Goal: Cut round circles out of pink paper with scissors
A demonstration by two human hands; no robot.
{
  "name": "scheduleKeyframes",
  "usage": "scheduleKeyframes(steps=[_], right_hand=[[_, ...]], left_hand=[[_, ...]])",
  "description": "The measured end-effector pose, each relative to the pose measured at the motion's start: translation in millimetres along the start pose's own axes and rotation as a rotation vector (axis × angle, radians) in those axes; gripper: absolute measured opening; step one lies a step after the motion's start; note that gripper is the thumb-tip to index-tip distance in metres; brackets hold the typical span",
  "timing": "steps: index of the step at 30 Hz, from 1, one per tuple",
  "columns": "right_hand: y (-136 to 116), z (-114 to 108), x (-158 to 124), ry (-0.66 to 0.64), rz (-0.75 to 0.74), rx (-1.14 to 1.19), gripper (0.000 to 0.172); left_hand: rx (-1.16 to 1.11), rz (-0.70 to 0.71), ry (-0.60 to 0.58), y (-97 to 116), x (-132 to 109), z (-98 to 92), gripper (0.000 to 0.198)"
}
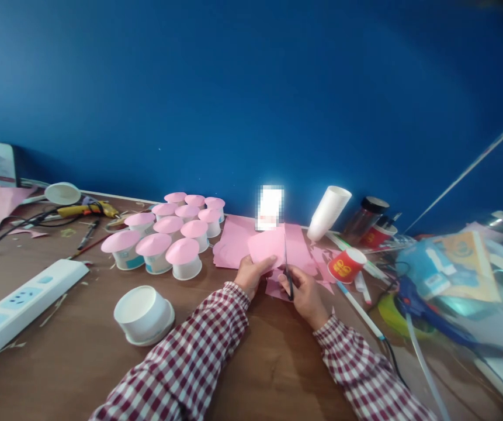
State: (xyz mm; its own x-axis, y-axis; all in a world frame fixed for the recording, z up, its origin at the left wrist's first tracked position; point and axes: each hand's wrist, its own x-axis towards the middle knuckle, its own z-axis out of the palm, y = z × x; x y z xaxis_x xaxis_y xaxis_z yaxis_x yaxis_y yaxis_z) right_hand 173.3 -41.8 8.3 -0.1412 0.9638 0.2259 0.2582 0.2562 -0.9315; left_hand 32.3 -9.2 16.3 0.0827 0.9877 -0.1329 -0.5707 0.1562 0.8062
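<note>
My left hand [252,274] pinches a sheet of pink paper [265,248] between thumb and fingers. Black-handled scissors [290,286] are in my right hand [306,293], with the blades pointing away from me along the paper's right edge. Beneath and behind my hands lies a stack of pink paper [232,241], with offcuts at its right. To the left stand several upturned white paper cups topped with pink paper cones [183,251]. Nearer to me, a wide white paper bowl [144,313] rests upside down.
A power strip [25,307] and a yellow glue gun [87,209] lie at left. A leaning stack of white cups [329,211], a red paper cup [346,266], a dark-lidded jar [368,217] and a blue glue gun [430,318] occupy the right. A blue wall [251,93] bounds the table.
</note>
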Motion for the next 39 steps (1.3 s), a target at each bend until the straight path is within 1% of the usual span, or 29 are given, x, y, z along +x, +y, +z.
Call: scheduleKeyframes(steps=[6, 15, 22, 30, 39], right_hand=[[-0.4, -1.0, -0.6, 0.007, 0.006, -0.009, 0.035], [1.4, -1.4, -0.4, -0.009, -0.028, -0.030, 0.032], [-2.4, -1.8, -0.4, -0.020, -0.057, -0.050, 0.030], [-2.6, -1.1, 0.0, -0.020, -0.054, -0.026, 0.029], [-1.8, -1.7, -0.3, -0.014, -0.071, -0.040, 0.035]], left_hand=[[0.008, -0.001, 0.001, -1.9, 0.9, -1.3, 0.039], [0.006, 0.009, -0.004, -3.1, 1.9, -2.1, 0.039], [-0.008, 0.016, -0.018, -4.8, 3.0, -3.9, 0.039], [0.030, -0.006, -0.026, -1.1, 0.5, -2.0, 0.041], [0.021, -0.018, -0.019, 2.3, -1.6, 0.6, 0.041]])
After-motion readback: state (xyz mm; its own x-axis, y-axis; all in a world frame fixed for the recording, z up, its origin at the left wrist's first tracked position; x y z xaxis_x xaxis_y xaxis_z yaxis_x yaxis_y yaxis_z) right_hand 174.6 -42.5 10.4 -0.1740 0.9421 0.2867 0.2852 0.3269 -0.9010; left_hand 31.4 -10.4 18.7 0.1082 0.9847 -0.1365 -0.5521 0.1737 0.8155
